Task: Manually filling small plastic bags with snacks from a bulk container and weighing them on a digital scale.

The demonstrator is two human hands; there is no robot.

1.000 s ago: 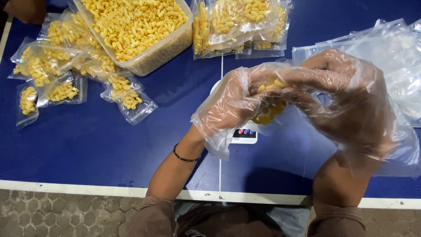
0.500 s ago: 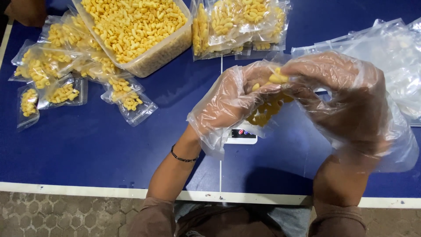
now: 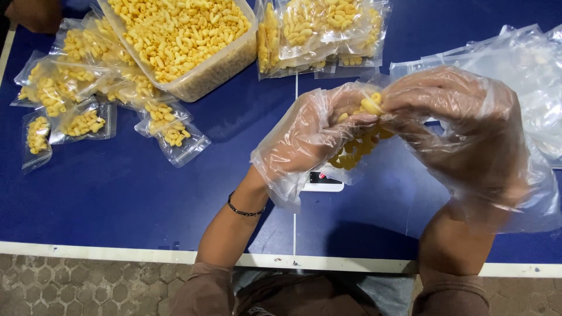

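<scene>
Loosely, yellow macaroni pouch (image 3: 356, 149) (clear plastic)

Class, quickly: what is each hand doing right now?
Left hand: closed on the small clear bag of pasta.
Right hand: fingers pinched at the same bag's top.

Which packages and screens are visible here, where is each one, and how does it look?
Held bag: between both gloved hands, clear, yellow pasta inside.
Tub: top centre, clear rectangle, full of pasta.
Filled bags: left of tub, small, clear.
More filled bags: right of tub.
Empty bags: far right, clear.
Scale: under hands, white, dark screen.
</scene>
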